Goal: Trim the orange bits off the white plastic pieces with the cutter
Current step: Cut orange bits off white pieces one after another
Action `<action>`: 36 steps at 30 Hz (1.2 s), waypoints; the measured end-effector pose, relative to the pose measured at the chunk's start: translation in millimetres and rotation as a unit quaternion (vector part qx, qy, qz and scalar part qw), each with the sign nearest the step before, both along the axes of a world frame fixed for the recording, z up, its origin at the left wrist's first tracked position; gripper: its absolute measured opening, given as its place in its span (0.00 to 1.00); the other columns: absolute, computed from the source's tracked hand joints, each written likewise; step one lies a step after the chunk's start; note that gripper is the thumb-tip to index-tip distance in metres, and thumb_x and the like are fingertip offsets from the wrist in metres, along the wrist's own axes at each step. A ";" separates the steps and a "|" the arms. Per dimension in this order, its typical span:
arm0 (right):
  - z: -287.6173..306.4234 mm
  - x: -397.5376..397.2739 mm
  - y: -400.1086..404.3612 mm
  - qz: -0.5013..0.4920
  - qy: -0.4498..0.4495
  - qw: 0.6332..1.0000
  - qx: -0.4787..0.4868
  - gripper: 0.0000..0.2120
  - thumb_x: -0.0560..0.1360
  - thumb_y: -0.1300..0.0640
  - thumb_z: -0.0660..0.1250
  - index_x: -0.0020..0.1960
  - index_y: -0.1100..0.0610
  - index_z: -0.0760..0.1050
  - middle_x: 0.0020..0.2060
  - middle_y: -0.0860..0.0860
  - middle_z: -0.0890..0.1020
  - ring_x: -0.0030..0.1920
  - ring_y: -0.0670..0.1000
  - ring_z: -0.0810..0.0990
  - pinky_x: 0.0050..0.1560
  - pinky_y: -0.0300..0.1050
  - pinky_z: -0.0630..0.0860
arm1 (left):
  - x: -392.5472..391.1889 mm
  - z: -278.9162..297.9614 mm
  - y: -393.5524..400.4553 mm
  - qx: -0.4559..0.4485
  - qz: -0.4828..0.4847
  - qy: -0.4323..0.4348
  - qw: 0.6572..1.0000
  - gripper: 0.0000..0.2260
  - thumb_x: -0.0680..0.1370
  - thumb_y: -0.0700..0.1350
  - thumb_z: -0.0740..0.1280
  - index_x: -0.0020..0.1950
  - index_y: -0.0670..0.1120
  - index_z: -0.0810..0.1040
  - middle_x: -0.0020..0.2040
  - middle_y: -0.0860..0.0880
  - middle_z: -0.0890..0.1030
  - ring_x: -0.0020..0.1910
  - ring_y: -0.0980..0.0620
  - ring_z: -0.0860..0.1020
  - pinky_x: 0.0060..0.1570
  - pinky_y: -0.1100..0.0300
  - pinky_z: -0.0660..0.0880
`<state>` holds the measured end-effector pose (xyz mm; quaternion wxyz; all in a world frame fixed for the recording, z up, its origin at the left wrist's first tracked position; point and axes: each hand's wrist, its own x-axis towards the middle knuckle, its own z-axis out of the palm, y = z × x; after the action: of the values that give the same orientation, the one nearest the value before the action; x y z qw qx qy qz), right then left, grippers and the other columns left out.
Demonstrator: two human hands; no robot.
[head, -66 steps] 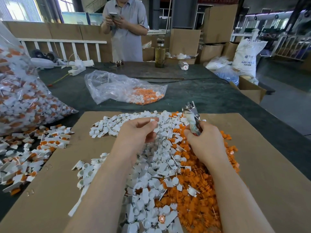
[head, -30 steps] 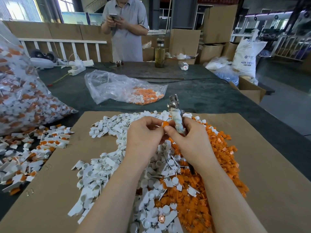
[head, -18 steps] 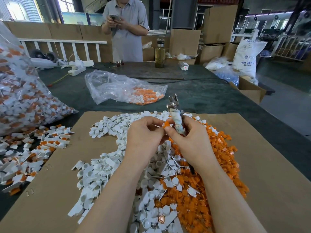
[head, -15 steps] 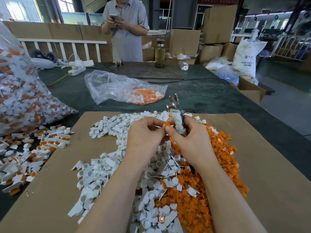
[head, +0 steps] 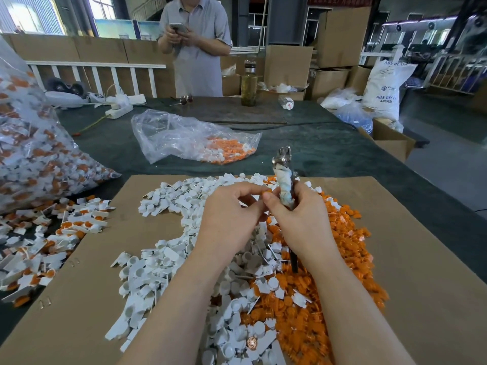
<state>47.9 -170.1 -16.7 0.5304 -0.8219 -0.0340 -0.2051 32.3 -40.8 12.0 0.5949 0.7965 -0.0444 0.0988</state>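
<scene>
Left hand (head: pixel 232 217) is pinching one small piece with an orange bit (head: pixel 266 191) at its fingertips, held just above the pile on the cardboard sheet (head: pixel 421 259). Right hand (head: pixel 303 219) is wrapped round the cutter (head: pixel 286 185): handle taped, long axis near vertical, metal head up and away from me, a dark end poking out below the palm. The right thumb tip touches the piece, so the piece sits just left of the cutter shaft and well below the head. My read: the piece has to go up and right to reach the jaws, or the cutter tips down to it. I can't tell whether the jaws are apart. Trimmed white pieces (head: pixel 168 248) lie left, cut orange bits (head: pixel 342 285) right, on the bench (head: pixel 329 154).
</scene>
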 end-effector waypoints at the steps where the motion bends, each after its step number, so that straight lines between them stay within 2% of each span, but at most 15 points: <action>1: -0.2 0.3 0.6 -0.007 0.005 1.000 0.000 0.07 0.75 0.48 0.71 0.49 0.50 0.76 0.36 0.42 0.79 0.36 0.39 0.78 0.33 0.32 0.70 | -0.3 0.3 0.0 -0.001 0.001 0.001 1.000 0.12 0.76 0.45 0.73 0.40 0.64 0.83 0.34 0.57 0.83 0.34 0.57 0.83 0.45 0.55 0.82; 4: 1.1 -0.8 2.1 -0.017 0.002 1.000 0.010 0.08 0.75 0.50 0.71 0.52 0.50 0.77 0.40 0.42 0.80 0.41 0.39 0.79 0.38 0.33 0.73 | -0.6 1.2 -1.8 -0.002 -0.003 0.002 1.000 0.13 0.75 0.46 0.74 0.39 0.66 0.83 0.35 0.57 0.84 0.35 0.57 0.83 0.46 0.53 0.82; 7: 3.1 -3.5 3.5 -0.027 -0.026 0.999 -0.006 0.09 0.75 0.52 0.71 0.54 0.50 0.77 0.40 0.41 0.80 0.42 0.39 0.79 0.37 0.31 0.73 | 0.1 0.0 -3.0 -0.018 -0.002 0.005 1.000 0.12 0.74 0.45 0.75 0.41 0.65 0.85 0.36 0.56 0.85 0.35 0.57 0.84 0.47 0.52 0.83; 9: 4.3 -5.1 3.7 -0.036 -0.048 0.998 -0.024 0.07 0.74 0.53 0.71 0.52 0.49 0.78 0.39 0.40 0.80 0.41 0.39 0.79 0.36 0.31 0.72 | 0.2 -0.4 -2.5 -0.026 -0.007 0.010 1.000 0.10 0.74 0.44 0.75 0.44 0.62 0.85 0.37 0.54 0.85 0.35 0.56 0.85 0.47 0.52 0.83; 13: 6.1 -7.0 4.1 -0.037 -0.061 0.997 -0.031 0.04 0.75 0.54 0.71 0.49 0.48 0.77 0.38 0.41 0.81 0.40 0.41 0.79 0.37 0.34 0.74 | 1.3 -2.0 -1.9 -0.041 -0.004 0.033 0.999 0.10 0.74 0.43 0.75 0.43 0.60 0.84 0.36 0.53 0.85 0.35 0.55 0.85 0.44 0.56 0.83; 17: 6.0 -5.7 1.2 -0.054 -0.053 0.997 0.010 0.03 0.76 0.52 0.70 0.46 0.50 0.78 0.33 0.43 0.79 0.34 0.40 0.78 0.33 0.35 0.72 | 3.3 -0.4 -1.8 -0.179 0.008 0.092 0.979 0.05 0.74 0.37 0.74 0.48 0.44 0.83 0.34 0.48 0.85 0.34 0.53 0.85 0.37 0.63 0.82; 21: 6.6 -5.1 -1.7 -0.045 -0.059 0.996 0.045 0.05 0.76 0.53 0.69 0.49 0.54 0.79 0.30 0.42 0.76 0.29 0.36 0.74 0.29 0.30 0.68 | 4.4 0.0 2.3 -0.255 0.000 0.109 0.961 0.03 0.73 0.35 0.74 0.44 0.41 0.82 0.35 0.45 0.85 0.35 0.52 0.85 0.36 0.63 0.81; 24: 7.5 -5.9 -0.5 -0.035 -0.063 0.997 0.030 0.04 0.76 0.53 0.70 0.49 0.53 0.79 0.31 0.42 0.77 0.30 0.37 0.75 0.29 0.30 0.69 | 4.1 -0.2 1.8 -0.266 -0.002 0.108 0.958 0.02 0.74 0.35 0.73 0.44 0.39 0.82 0.34 0.43 0.85 0.35 0.51 0.85 0.35 0.63 0.80; 29: 6.1 -6.6 3.2 -0.065 -0.066 0.995 -0.020 0.05 0.76 0.49 0.70 0.47 0.49 0.76 0.34 0.42 0.79 0.39 0.39 0.78 0.34 0.32 0.70 | 3.4 1.5 1.2 -0.281 0.002 0.098 0.955 0.03 0.72 0.34 0.74 0.44 0.39 0.82 0.35 0.43 0.85 0.35 0.50 0.85 0.34 0.64 0.79; 33: 4.2 -7.2 5.5 -0.088 -0.097 0.991 -0.037 0.06 0.75 0.49 0.70 0.45 0.49 0.74 0.32 0.42 0.77 0.38 0.40 0.77 0.33 0.36 0.70 | 3.2 3.3 -1.6 -0.271 0.008 0.087 0.959 0.03 0.72 0.35 0.75 0.43 0.39 0.83 0.35 0.43 0.85 0.36 0.50 0.85 0.35 0.64 0.79; 36: 2.8 -8.7 8.8 -0.102 -0.118 0.987 -0.040 0.07 0.75 0.50 0.70 0.43 0.48 0.72 0.31 0.42 0.75 0.37 0.40 0.76 0.33 0.35 0.67 | 2.7 4.3 -2.7 -0.256 0.018 0.071 0.964 0.03 0.72 0.35 0.76 0.43 0.39 0.84 0.35 0.44 0.85 0.36 0.50 0.85 0.35 0.64 0.79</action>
<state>39.1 -161.3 -13.9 0.4660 -0.8113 -0.0207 -0.3524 35.0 -43.5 16.3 0.7784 0.6236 0.0393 0.0607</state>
